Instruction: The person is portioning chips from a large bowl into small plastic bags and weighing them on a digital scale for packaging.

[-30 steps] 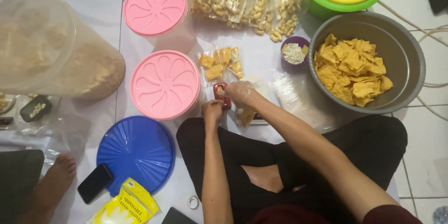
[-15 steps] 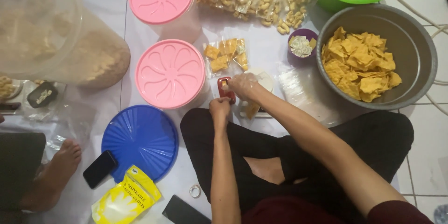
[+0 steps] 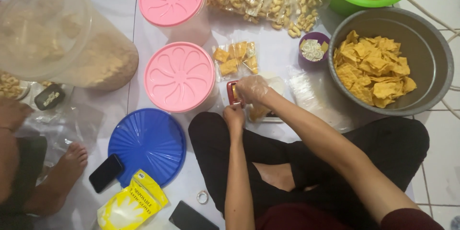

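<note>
Both hands meet over a small red sealing tool [image 3: 232, 93] on the floor: the right hand [image 3: 252, 89], in a thin clear glove, presses down on it, while the bare left hand [image 3: 234, 115] pinches a small clear bag of chips [image 3: 259, 111] just beside it. A finished packet [image 3: 235, 58] lies near a pink lid [image 3: 180, 76], and a metal bowl of yellow chips [image 3: 390, 62] stands to the right. If the bag slips while pinched, the seal could likely come out crooked or chips could spill. The gloved hand covers most of the tool, so its shape and the bag's mouth are hard to make out.
</note>
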